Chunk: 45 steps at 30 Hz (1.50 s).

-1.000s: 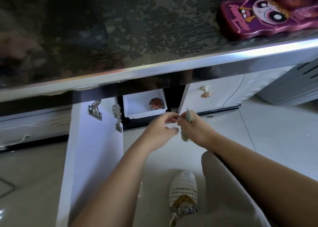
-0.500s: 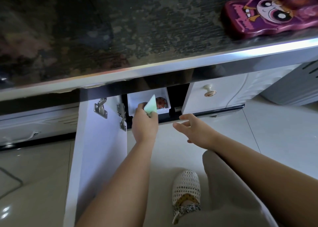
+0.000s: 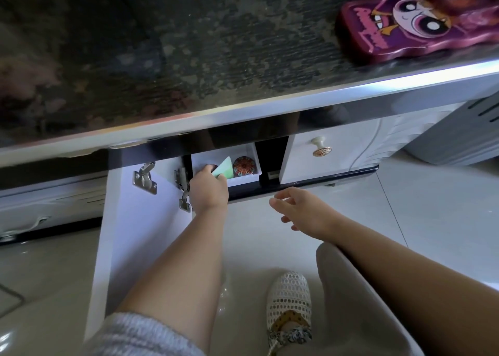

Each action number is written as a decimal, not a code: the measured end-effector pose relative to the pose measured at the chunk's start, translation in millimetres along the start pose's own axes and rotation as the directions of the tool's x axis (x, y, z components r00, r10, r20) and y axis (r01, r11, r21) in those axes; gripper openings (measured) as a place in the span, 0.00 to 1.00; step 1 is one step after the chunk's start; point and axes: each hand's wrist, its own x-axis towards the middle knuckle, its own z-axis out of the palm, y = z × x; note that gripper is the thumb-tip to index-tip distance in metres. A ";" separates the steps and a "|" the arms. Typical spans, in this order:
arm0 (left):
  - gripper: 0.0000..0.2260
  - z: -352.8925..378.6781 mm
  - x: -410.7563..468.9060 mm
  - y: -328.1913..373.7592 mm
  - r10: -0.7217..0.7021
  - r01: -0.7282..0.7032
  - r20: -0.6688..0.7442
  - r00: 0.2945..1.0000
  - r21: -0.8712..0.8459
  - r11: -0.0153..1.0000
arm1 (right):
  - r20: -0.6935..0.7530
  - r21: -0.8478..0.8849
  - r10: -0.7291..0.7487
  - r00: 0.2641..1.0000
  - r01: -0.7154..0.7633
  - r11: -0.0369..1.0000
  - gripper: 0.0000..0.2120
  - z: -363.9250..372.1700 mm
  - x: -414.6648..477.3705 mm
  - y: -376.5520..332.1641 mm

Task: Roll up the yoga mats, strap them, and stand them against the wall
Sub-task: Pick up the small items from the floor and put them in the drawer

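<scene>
No yoga mat or strap shows in the head view. My left hand (image 3: 208, 189) reaches into a white box (image 3: 244, 179) inside the open cabinet and pinches a small pale green folded piece (image 3: 224, 167) over it. A round patterned disc (image 3: 244, 166) lies in the same box, to the right of the green piece. My right hand (image 3: 299, 210) hovers above the floor in front of the cabinet, fingers spread and relaxed, holding nothing.
The white cabinet door (image 3: 135, 237) with metal hinges (image 3: 145, 178) stands open on the left. A shut drawer with a knob (image 3: 320, 147) is on the right. Above runs a dark mottled countertop (image 3: 189, 59) bearing a pink cartoon case (image 3: 421, 23). My shoe (image 3: 289, 304) rests on the tiled floor.
The green piece passed from my right hand to my left. My left hand carried it up into the white box, and my right hand drew back, open.
</scene>
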 end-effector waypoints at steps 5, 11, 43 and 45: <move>0.19 -11.6 -15.5 5.5 0.026 -0.025 0.010 1.000 -0.051 0.998 | 0.002 -0.041 -0.006 1.000 0.006 0.999 0.20 -4.2 -7.9 -8.8; 0.17 -54.8 -81.0 29.2 0.100 -0.086 0.059 0.993 -0.204 0.975 | -0.044 -0.068 -0.028 0.999 0.025 0.997 0.15 -28.7 -47.8 -38.5; 0.08 -171.7 -192.3 -19.3 0.001 0.113 0.224 0.975 -0.498 0.860 | 0.089 -0.380 -0.140 0.986 0.164 0.910 0.28 46.3 -210.8 -78.4; 0.06 -158.2 -186.5 -4.1 0.002 0.187 0.314 0.949 -0.569 0.801 | 0.069 -0.398 -0.134 0.989 0.150 0.905 0.27 44.3 -202.9 -80.6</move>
